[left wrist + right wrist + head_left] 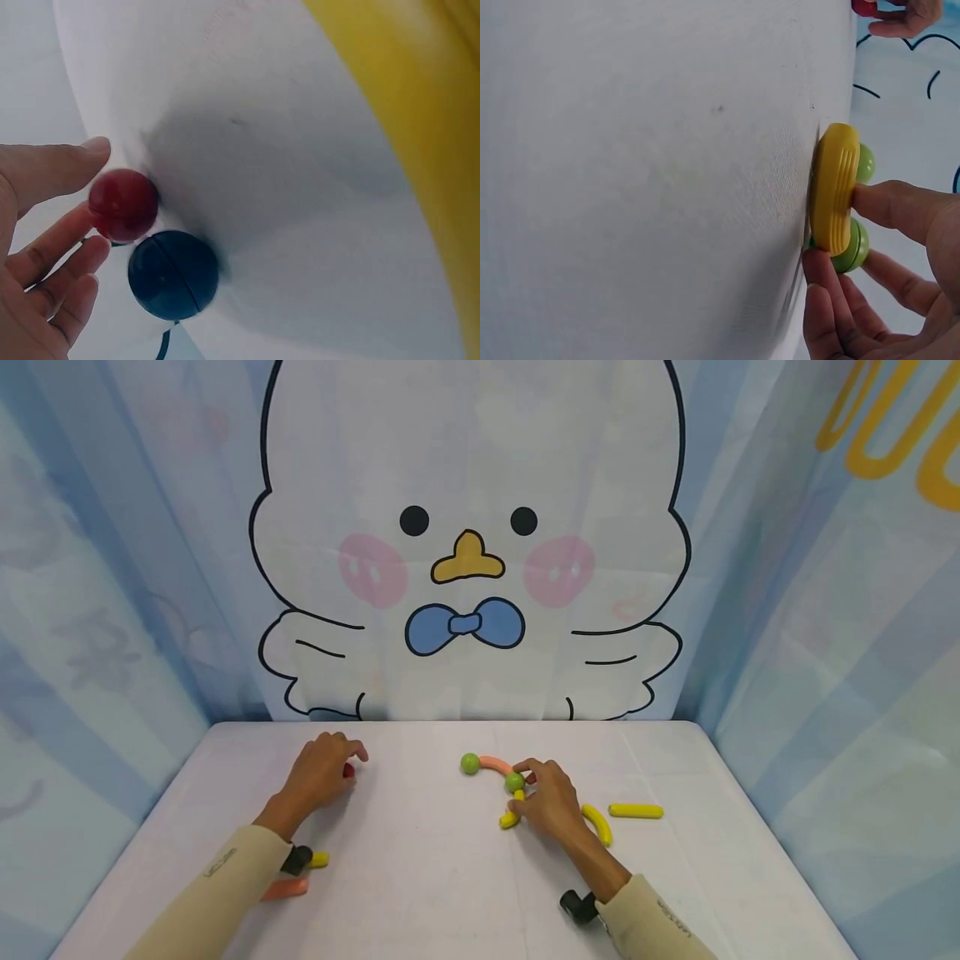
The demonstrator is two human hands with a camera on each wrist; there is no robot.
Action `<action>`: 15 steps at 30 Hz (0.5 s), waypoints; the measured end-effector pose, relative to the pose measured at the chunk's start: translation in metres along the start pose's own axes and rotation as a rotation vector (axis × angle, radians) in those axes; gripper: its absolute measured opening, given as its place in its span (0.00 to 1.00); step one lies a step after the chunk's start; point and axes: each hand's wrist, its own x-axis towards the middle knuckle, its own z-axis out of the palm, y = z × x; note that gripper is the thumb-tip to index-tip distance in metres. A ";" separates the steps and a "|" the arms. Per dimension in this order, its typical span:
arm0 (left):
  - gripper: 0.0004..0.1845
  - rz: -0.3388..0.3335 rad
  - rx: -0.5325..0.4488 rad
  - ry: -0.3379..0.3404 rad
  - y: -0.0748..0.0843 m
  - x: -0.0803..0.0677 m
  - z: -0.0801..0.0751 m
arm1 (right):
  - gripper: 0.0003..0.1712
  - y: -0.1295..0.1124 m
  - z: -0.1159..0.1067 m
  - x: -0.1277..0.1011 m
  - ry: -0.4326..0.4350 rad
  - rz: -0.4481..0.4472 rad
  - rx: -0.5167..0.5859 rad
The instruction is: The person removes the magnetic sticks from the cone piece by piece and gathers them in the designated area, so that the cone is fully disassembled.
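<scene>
My right hand (553,802) pinches a short yellow curved stick (835,187), with its thumb on one side and fingers at the lower end. The stick's end meets a green ball (514,782), which another finger touches. From that ball an orange curved stick (495,765) runs to a second green ball (469,763). My left hand (321,772) reaches over the table at the left, fingers loosely bent. Beside its fingertips is a red ball (124,205); the thumb is apart from it. A dark blue ball (173,274) lies next to the red one, hidden in the head view.
Right of my right hand lie a yellow curved stick (597,824) and a straight yellow stick (636,811). An orange stick (285,889) and a yellow piece (318,860) lie partly hidden by my left forearm. A printed curtain (465,677) stands behind the white table (420,893).
</scene>
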 end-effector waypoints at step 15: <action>0.21 0.111 -0.130 0.013 0.081 0.011 0.012 | 0.31 -0.008 0.004 -0.001 -0.012 -0.058 -0.008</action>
